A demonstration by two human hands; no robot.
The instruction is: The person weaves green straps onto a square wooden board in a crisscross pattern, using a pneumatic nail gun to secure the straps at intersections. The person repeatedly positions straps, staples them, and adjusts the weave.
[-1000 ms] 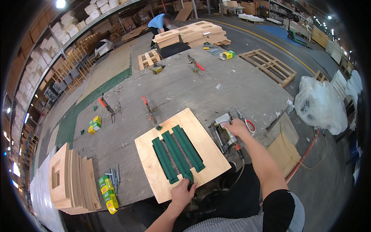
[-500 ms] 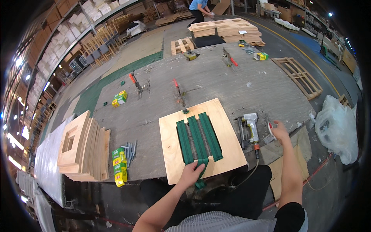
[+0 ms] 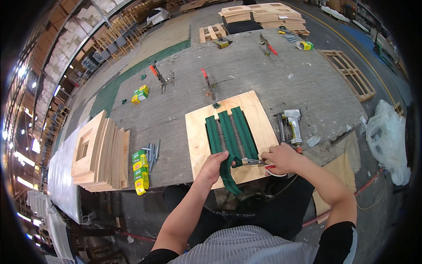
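A square plywood frame [image 3: 200, 132] lies on the workbench with three green webbing straps [image 3: 227, 132] stretched across its opening. My left hand [image 3: 214, 165] presses on the loose green strap end [image 3: 228, 176] that hangs over the frame's near edge. My right hand [image 3: 281, 157] holds red-handled scissors [image 3: 263, 163], their blades pointing at that strap end, right beside my left fingers. A grey pneumatic stapler [image 3: 292, 124] lies just right of the frame, behind my right hand.
A stack of wooden frames [image 3: 99, 152] stands at the bench's left end, with green-yellow staple boxes [image 3: 140, 171] and loose staple strips [image 3: 151, 152] beside it. Red-handled clamps [image 3: 206, 81] lie farther back. A plastic bag [image 3: 389, 141] sits on the floor at right.
My right hand has come in from the stapler side to the frame's near edge, now holding scissors against the strap. My left hand stays on the strap end. My view has shifted.
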